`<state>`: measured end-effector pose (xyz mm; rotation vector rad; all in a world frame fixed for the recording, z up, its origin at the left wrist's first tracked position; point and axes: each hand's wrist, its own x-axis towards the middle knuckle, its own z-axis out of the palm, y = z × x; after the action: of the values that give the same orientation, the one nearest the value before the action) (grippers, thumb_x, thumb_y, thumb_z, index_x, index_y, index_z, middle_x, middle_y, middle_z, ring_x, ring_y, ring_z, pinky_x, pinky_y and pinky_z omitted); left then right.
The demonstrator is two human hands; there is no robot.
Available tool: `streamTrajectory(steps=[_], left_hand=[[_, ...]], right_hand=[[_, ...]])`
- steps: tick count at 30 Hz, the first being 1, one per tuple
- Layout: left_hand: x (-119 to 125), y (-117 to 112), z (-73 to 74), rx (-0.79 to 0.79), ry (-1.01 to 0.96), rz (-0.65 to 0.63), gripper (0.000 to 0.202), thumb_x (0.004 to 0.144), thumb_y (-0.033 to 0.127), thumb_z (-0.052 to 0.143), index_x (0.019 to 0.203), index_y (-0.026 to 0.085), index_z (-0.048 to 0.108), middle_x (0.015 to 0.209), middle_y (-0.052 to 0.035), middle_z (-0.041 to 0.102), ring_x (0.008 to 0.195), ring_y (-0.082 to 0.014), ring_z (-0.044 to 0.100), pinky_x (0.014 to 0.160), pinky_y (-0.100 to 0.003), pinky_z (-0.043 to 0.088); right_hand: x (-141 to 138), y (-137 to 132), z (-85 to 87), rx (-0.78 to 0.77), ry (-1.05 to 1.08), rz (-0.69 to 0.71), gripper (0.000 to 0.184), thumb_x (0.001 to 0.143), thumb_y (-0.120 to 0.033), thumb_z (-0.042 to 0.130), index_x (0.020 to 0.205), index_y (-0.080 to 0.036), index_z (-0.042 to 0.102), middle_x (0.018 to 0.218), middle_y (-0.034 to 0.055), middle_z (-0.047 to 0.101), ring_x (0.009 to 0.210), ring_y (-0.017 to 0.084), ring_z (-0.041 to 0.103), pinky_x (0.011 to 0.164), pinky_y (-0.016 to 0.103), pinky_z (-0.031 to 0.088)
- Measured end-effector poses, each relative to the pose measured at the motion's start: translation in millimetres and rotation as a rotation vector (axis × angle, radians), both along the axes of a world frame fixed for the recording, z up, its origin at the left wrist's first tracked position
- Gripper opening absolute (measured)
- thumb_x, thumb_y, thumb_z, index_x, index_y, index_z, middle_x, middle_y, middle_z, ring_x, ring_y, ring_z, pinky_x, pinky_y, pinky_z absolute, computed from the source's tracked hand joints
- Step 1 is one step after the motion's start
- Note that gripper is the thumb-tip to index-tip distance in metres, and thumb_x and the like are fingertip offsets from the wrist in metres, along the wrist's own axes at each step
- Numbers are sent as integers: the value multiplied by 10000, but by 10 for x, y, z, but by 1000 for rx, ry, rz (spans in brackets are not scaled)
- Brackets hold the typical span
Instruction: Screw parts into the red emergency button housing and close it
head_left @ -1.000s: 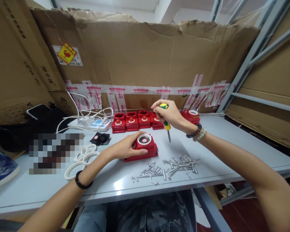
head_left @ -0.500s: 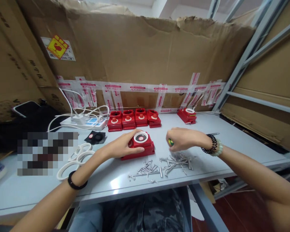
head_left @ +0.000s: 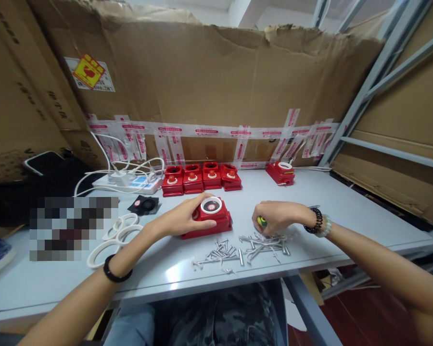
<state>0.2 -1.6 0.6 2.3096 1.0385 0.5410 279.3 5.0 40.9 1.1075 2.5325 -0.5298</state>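
Note:
A red plastic housing (head_left: 222, 222) with a white ring round a dark disc on top sits on the table. My left hand (head_left: 182, 217) grips its left side, thumb along the front and fingers over the back. To its right, my right hand (head_left: 279, 216) is closed in a fist round what looks like a screwdriver (head_left: 262, 221). Only its yellow-and-green handle end shows clearly. Just below that fist lies a pile of silver screws and rods (head_left: 265, 246) with thin whitish strands. A smaller heap of silver screws (head_left: 222, 250) lies in front of the housing.
Several similar red housings (head_left: 192, 179) stand in a row at the back; another (head_left: 281, 174) is at the back right. White rings (head_left: 100, 254), a black round part (head_left: 144, 205) and a power strip (head_left: 130, 184) with cables lie left. A cardboard wall (head_left: 202, 72) closes the back.
My right hand has moved slightly right and down towards the screw pile, its fist still closed round the handle. My left hand and the housing have hardly moved; the view has shifted slightly.

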Motion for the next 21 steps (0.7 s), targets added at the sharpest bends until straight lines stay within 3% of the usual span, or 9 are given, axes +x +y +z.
streamTrajectory(steps=[5,10,14,17,21], left_hand=[[1,-11,10,9,-7,-8,599,804,517,619,1289,226,422,1267,-99,581,1103,-270,583,923,-360,458],[6,-12,10,10,-4,-7,593,807,513,617,1291,229,424,1259,-92,586,1097,-264,588,921,-364,464],[12,-5,6,9,-18,-3,603,792,503,631,1291,227,432,1248,-86,598,1085,-262,595,907,-357,472],[11,1,1,7,-24,-5,600,786,500,635,1282,226,437,1208,-84,619,1047,-259,612,881,-358,485],[8,10,-13,36,-32,-12,594,784,500,638,1270,222,440,1228,-95,604,1059,-271,605,890,-377,482]], right_hand=[[11,80,14,117,-35,-91,167,571,-237,617,701,-166,695,729,46,700,658,163,595,589,247,397],[-28,112,-30,62,-74,-93,192,551,-235,633,715,-160,699,712,47,688,637,162,590,557,241,386],[-28,100,-22,163,-88,-96,223,560,-251,628,744,-144,695,722,68,673,635,172,569,533,254,359],[-71,15,64,187,0,-57,213,578,-262,632,752,-151,684,727,57,665,643,161,557,551,251,361],[-299,-217,142,102,169,63,148,615,-245,614,728,-165,667,671,14,644,577,113,509,555,238,356]])
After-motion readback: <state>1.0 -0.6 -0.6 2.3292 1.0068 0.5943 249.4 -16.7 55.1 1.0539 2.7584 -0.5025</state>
